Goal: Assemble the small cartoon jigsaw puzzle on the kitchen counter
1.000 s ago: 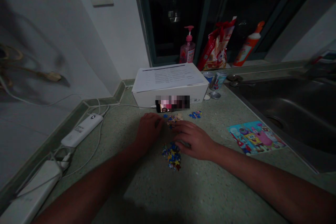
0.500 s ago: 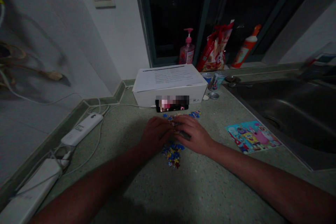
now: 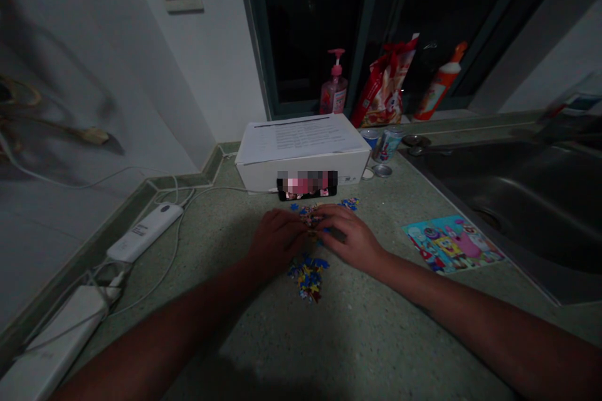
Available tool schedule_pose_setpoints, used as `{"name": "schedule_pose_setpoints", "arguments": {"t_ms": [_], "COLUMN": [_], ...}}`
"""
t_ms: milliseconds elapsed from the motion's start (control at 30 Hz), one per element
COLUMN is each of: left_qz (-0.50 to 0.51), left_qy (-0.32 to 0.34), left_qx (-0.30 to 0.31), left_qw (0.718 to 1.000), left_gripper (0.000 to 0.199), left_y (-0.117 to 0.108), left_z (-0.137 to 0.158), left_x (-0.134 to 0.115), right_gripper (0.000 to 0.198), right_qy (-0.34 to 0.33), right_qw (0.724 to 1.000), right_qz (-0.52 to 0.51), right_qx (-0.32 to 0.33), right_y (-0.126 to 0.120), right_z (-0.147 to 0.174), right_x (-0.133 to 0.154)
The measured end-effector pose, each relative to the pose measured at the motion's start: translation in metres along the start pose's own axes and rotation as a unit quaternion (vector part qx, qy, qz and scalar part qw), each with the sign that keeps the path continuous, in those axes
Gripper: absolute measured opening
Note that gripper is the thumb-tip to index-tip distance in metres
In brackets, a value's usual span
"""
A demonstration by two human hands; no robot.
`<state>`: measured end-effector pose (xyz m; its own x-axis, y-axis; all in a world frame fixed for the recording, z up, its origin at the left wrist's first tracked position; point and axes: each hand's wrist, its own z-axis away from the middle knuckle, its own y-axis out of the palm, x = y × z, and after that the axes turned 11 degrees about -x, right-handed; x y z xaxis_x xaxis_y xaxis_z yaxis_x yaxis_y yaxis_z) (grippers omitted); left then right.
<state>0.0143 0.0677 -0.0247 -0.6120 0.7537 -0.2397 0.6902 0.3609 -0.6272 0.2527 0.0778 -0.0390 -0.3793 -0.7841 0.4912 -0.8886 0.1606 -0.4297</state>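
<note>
My left hand (image 3: 279,235) is closed at the cluster of small jigsaw puzzle pieces (image 3: 309,216), its fingertips bent down on a puzzle piece at the left side. From the right, my right hand (image 3: 350,235) pinches a blue puzzle piece (image 3: 324,233) between thumb and fingers, low over the counter. The fingertips partly hide what they grip. Nearer to me lies a loose pile of blue, yellow and red puzzle pieces (image 3: 308,276). More blue pieces (image 3: 349,203) lie beyond my right hand, and a single blue piece (image 3: 294,207) beyond my left.
A phone (image 3: 307,186) leans against a white box (image 3: 301,163) with paper on top. A colourful cartoon picture card (image 3: 454,244) lies right, beside the sink (image 3: 512,188). Cans (image 3: 388,145) stand behind. Power strips (image 3: 145,232) and cables run along the left.
My hands have drawn slightly apart at the fingertips, so more pieces show between them. The view has shifted a little; the pile and card lie as before.
</note>
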Motion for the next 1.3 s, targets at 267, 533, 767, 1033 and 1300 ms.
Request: {"name": "schedule_pose_setpoints", "arguments": {"t_ms": [267, 533, 767, 1033, 1300], "left_qz": [-0.034, -0.066, -0.077, -0.081, -0.064], "left_qy": [0.019, 0.051, 0.068, 0.089, 0.132], "left_qx": [0.003, 0.004, -0.010, -0.023, -0.088], "left_qw": [0.999, 0.996, 0.995, 0.993, 0.985], "left_gripper": [0.013, 0.012, 0.013, 0.013, 0.012], "left_y": [-0.0009, -0.0038, -0.0067, -0.0088, -0.0068], "left_z": [0.0039, 0.0045, 0.0031, 0.0027, -0.0009], "left_x": [0.0040, 0.0034, 0.0011, -0.0011, -0.0002], "right_gripper": [0.010, 0.007, 0.005, 0.007, 0.008], "right_qy": [0.028, 0.040, 0.060, 0.055, 0.053], "right_qw": [1.000, 0.999, 0.997, 0.997, 0.997], "right_qz": [-0.010, -0.029, -0.049, -0.053, -0.060], "right_qx": [0.001, 0.001, 0.014, 0.023, 0.008], "right_y": [0.0005, 0.0011, 0.0017, 0.0019, 0.0037], "right_z": [0.0019, 0.0033, 0.0040, 0.0041, 0.0052], "right_x": [-0.0018, -0.0039, -0.0069, -0.0064, -0.0090]}}
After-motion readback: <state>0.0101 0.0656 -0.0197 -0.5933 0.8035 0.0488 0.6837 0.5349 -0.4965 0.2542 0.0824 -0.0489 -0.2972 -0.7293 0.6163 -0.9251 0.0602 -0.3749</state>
